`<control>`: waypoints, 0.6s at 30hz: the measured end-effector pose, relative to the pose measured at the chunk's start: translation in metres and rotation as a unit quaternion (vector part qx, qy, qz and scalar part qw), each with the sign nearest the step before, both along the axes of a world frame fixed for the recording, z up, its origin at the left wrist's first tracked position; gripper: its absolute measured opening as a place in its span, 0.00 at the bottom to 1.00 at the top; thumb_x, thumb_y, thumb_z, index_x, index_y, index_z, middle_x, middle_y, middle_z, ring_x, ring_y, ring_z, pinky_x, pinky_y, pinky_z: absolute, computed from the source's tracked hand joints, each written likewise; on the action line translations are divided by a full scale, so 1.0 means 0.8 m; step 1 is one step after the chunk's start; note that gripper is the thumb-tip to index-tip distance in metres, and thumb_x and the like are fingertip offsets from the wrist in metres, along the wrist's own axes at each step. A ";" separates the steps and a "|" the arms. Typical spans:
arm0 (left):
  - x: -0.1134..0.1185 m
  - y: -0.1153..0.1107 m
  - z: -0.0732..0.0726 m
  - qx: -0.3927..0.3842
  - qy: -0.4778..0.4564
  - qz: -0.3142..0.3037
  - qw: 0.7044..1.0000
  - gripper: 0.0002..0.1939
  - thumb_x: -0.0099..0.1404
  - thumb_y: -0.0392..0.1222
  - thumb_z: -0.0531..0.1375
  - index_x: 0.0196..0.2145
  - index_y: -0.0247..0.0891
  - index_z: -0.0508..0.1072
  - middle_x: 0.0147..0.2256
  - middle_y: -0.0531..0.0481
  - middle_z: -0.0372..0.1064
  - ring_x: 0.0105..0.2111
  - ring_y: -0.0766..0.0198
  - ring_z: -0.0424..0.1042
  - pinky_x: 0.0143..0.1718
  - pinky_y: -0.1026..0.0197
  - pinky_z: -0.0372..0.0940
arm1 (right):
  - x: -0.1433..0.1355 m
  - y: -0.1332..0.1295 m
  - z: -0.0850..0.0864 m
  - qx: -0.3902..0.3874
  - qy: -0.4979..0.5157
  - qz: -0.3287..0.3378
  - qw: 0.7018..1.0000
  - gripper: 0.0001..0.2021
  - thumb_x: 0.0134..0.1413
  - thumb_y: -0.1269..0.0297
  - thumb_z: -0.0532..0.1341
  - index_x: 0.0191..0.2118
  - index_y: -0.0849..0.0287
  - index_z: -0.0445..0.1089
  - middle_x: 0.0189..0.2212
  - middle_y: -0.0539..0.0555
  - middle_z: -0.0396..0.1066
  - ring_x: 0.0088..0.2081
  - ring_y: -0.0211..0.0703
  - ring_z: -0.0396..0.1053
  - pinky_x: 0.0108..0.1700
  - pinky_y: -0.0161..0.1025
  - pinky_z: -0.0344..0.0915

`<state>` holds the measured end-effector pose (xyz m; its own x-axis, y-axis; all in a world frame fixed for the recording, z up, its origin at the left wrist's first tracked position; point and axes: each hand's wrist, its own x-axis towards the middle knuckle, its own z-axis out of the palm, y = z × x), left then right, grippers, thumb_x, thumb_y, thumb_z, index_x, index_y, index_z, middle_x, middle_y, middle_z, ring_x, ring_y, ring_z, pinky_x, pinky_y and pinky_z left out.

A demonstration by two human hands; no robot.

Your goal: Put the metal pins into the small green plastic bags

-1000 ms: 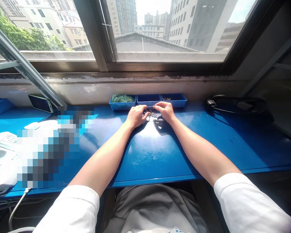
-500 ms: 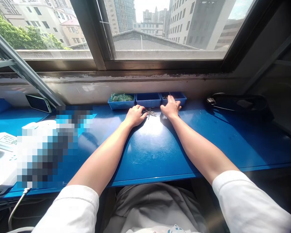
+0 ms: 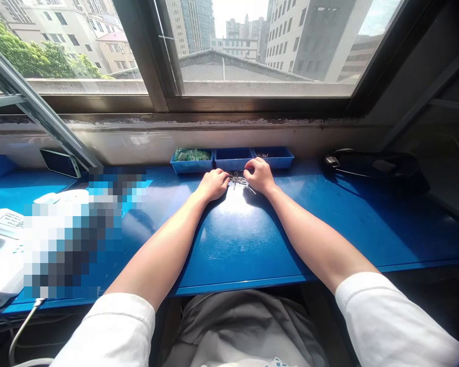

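Several thin metal pieces (image 3: 236,178) lie in a loose pile on the blue table (image 3: 237,239), in front of three blue bins. My left hand (image 3: 214,184) rests at the pile's left side, fingers curled against it; what they hold, if anything, is too small to tell. On the right side, my right hand (image 3: 259,175) has thumb and fingertips drawn together over the pile's edge, and any piece between them cannot be made out. The right bin (image 3: 281,158) holds some small thin pieces. Green packets fill the left bin (image 3: 193,165); the middle bin (image 3: 233,159) shows its blue inside.
A phone (image 3: 62,164) leans by a metal bar (image 3: 48,114) at the left. White devices (image 3: 3,239) with a cable and a blurred patch occupy the table's left end. A black object (image 3: 375,168) lies at the right, below the window.
My right hand has left the right bin and come down and left to the pile, its fingers now drawn together. My left hand has barely moved.
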<state>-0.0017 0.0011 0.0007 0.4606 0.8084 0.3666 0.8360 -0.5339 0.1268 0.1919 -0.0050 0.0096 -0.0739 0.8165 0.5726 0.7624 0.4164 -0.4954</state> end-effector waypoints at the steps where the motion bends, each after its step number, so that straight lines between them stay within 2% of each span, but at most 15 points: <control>1: 0.000 0.000 0.000 0.001 0.001 -0.001 1.000 0.17 0.67 0.43 0.48 0.46 0.40 0.73 0.47 0.45 0.70 0.47 0.55 0.69 0.50 0.53 0.63 | -0.003 -0.002 -0.001 -0.008 -0.017 0.035 0.999 0.07 0.49 0.68 0.57 0.34 0.58 0.70 0.35 0.55 0.68 0.42 0.46 0.65 0.47 0.42 0.64; 3: -0.001 0.000 0.000 0.000 -0.001 -0.004 1.000 0.17 0.66 0.39 0.48 0.46 0.41 0.74 0.47 0.45 0.70 0.47 0.55 0.69 0.49 0.54 0.64 | -0.008 -0.006 -0.003 -0.028 -0.048 0.068 0.996 0.09 0.49 0.65 0.59 0.37 0.58 0.72 0.37 0.55 0.69 0.42 0.46 0.66 0.47 0.41 0.65; 8: -0.002 -0.002 0.000 -0.004 -0.011 -0.007 1.000 0.17 0.64 0.37 0.49 0.46 0.41 0.74 0.47 0.45 0.69 0.47 0.56 0.69 0.50 0.54 0.64 | -0.010 -0.006 -0.006 -0.095 -0.115 0.072 0.986 0.14 0.49 0.58 0.62 0.41 0.57 0.74 0.38 0.56 0.69 0.43 0.47 0.66 0.47 0.42 0.64; 18: 0.000 0.000 0.000 -0.005 -0.017 -0.010 1.000 0.13 0.63 0.39 0.52 0.42 0.39 0.74 0.44 0.45 0.70 0.45 0.56 0.69 0.47 0.55 0.65 | -0.007 0.004 -0.012 -0.085 -0.101 0.094 0.987 0.08 0.53 0.63 0.61 0.38 0.55 0.76 0.36 0.54 0.71 0.40 0.44 0.68 0.43 0.39 0.64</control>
